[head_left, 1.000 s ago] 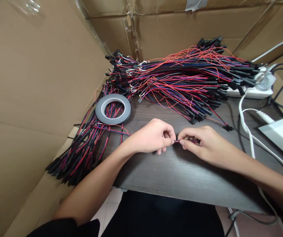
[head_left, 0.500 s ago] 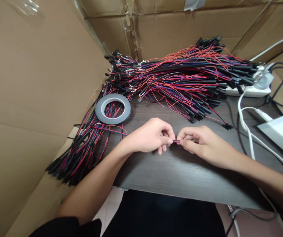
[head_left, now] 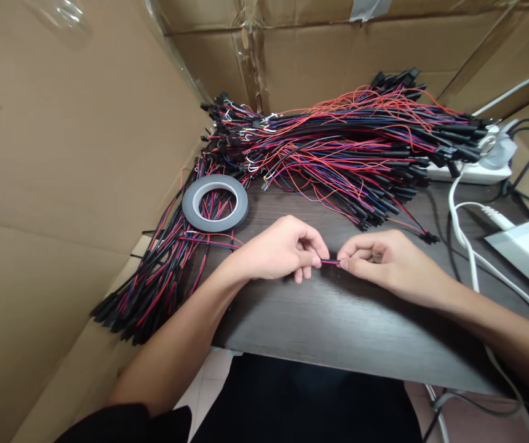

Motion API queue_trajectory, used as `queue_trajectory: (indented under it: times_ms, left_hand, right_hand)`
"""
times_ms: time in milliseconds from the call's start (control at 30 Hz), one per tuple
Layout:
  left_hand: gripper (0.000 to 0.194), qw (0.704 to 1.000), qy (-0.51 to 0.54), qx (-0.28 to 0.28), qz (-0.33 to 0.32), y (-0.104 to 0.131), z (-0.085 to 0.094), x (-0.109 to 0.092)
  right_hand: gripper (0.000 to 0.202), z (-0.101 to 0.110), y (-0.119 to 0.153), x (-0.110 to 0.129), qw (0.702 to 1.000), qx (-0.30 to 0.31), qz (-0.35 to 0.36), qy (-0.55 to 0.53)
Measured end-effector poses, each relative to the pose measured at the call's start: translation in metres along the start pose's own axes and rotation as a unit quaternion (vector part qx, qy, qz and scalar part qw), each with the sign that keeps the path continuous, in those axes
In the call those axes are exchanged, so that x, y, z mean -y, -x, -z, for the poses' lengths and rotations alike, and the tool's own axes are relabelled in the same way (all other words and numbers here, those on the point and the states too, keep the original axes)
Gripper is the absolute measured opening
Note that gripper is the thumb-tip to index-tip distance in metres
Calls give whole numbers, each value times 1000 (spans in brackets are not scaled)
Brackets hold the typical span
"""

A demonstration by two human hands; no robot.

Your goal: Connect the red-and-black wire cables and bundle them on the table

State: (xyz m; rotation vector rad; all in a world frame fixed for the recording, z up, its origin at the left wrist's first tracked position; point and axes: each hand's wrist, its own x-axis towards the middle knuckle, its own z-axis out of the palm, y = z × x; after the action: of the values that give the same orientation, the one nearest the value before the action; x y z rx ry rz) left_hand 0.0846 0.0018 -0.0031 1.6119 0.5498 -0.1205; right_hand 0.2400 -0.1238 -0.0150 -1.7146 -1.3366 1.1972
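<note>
Wires (head_left: 330,262), thin and straight, between fingers (head_left: 322,246) over wood-grained tabletop (head_left: 292,326)

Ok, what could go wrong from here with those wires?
The thin red and dark wires could slip: the left hand and right hand each seem to have only a fingertip grip. The tape roll lies over the left wire pile, so a tug there might shift it.
</note>
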Motion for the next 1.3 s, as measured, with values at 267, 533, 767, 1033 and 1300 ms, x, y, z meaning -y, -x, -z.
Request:
queue_trajectory:
  times_ms: [267, 533, 767, 1033, 1300]
  left_hand:
    - [11, 998, -55, 20, -3, 0, 3, -1]
    - [6, 999, -37, 19, -1, 0, 8, 2]
    - [7, 999, -40, 16, 6, -1, 8, 4]
    - [12, 997, -76, 28, -4, 0, 9, 1]
    - [11, 983, -159, -2, -96, -1, 9, 2]
  right_hand:
    - [21, 3, 0, -3, 1000, 0, 27, 5]
    - [20, 4, 1, -1, 998, 17, 45, 30]
    - [20, 3, 2, -3, 998, 23, 40, 39]
    - [19, 3, 3, -1, 998, 32, 40, 40]
    - [21, 4, 1, -3, 998, 51, 30, 15]
